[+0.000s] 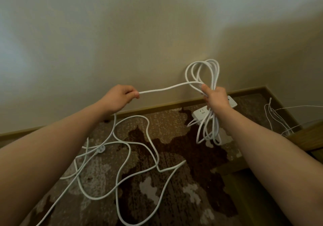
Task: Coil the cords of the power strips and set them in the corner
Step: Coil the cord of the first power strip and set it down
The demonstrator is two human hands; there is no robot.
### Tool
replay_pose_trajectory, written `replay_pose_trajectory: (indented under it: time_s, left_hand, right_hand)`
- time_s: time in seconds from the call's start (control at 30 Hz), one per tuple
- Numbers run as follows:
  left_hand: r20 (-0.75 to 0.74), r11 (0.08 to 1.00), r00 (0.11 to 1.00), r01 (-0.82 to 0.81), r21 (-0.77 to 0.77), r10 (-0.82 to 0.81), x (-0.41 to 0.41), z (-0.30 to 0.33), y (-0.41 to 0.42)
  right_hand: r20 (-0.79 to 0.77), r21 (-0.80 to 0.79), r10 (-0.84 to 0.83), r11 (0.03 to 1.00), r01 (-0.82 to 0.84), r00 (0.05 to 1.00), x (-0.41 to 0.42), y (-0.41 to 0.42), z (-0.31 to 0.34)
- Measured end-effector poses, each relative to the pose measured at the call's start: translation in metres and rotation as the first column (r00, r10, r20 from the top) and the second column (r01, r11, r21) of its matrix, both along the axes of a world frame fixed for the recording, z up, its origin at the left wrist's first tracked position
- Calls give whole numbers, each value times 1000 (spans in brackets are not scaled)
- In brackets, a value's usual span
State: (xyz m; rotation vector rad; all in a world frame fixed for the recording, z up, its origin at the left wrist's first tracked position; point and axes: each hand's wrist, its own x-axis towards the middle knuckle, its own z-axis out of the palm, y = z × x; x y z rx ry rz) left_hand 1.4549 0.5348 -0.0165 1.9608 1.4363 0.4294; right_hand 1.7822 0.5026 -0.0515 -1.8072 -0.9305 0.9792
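My right hand (215, 98) is closed around a bundle of white cord loops (202, 72); the loops rise above the fist and hang below it. A white power strip (201, 113) lies on the carpet under that hand, near the baseboard. From the bundle one strand of white cord (167, 87) runs left to my left hand (122, 95), which pinches it. Below the left hand the loose cord (138, 145) drops to the floor and sprawls in wide tangled curves. A round white plug (101, 149) lies among them.
Brown patterned carpet (174, 156) covers the floor. A beige wall with a brown baseboard (157, 106) runs across the back and meets the corner at right. Thin white wires (274, 115) hang near a wooden furniture edge (307, 136) at right.
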Motion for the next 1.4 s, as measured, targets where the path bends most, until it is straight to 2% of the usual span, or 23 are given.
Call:
replay_pose_trajectory:
  time_s: [0.07, 0.13, 0.2, 0.27, 0.33, 0.5, 0.57, 0.7, 0.77, 0.93, 1.03, 1.13, 1.17, 1.23, 1.27, 1.33, 1.4]
  left_hand:
    - [80, 998, 995, -63, -17, 64, -6, 6, 5]
    - [86, 994, 991, -105, -8, 105, -9, 8, 8]
    - [9, 990, 991, -136, 30, 136, -11, 4, 6]
    - [-73, 983, 982, -170, 76, 176, -13, 1, 3]
    - [-69, 972, 975, -204, 118, 213, -12, 8, 6]
    - [245, 917, 920, -353, 185, 305, -11, 33, 25]
    - [267, 930, 923, -327, 167, 277, -8, 29, 23]
    - [43, 992, 993, -113, 48, 111, -6, 7, 8]
    - [-36, 998, 997, -61, 9, 61, -9, -1, 3]
    - [4, 995, 995, -98, -36, 98, -22, -10, 2]
    - [7, 991, 991, -132, 6, 132, -28, -13, 4]
    - [-27, 979, 985, -167, 118, 171, -30, -11, 8]
    - [-63, 973, 984, -154, 172, 166, -30, -10, 10]
    - [-223, 972, 967, -70, 226, 122, -25, -8, 14]
    - [-322, 985, 943, -30, 172, 85, -21, -7, 16]
    - [-509, 995, 856, 62, -77, -92, -9, -8, 11]
    - [-558, 928, 754, 191, -321, -348, 7, -10, -1]
  right_hand:
    - [41, 8, -63, 998, 63, 997, 3, 0, 1]
    - [36, 25, -46, 999, 45, 998, 2, 0, 2]
    - [51, 18, 70, 997, -71, 996, -1, -2, 3]
    - [137, -14, 228, 973, -229, 964, -5, -3, 1]
    - [233, -43, 323, 946, -322, 917, -7, -4, -2]
    - [294, -66, 399, 915, -398, 868, -9, -3, -8]
    - [261, -46, 336, 941, -336, 905, -7, -3, -9]
    - [105, 31, 143, 989, -147, 984, 0, -2, -8]
    - [87, 48, 77, 995, -82, 993, 2, 0, -8]
    - [131, 50, -12, 999, 6, 991, 6, 4, -8]
    - [157, 66, -44, 997, 34, 987, 7, 4, -8]
    - [158, 72, -87, 994, 77, 984, 9, 5, -7]
    - [159, 72, -101, 993, 91, 982, 9, 5, -6]
    - [175, 71, -113, 992, 102, 978, 10, 5, -4]
    - [194, 71, -101, 994, 88, 976, 10, 5, -4]
    - [241, 64, -36, 998, 21, 970, 7, 3, -4]
    - [231, 41, 49, 997, -60, 972, 0, 1, -2]
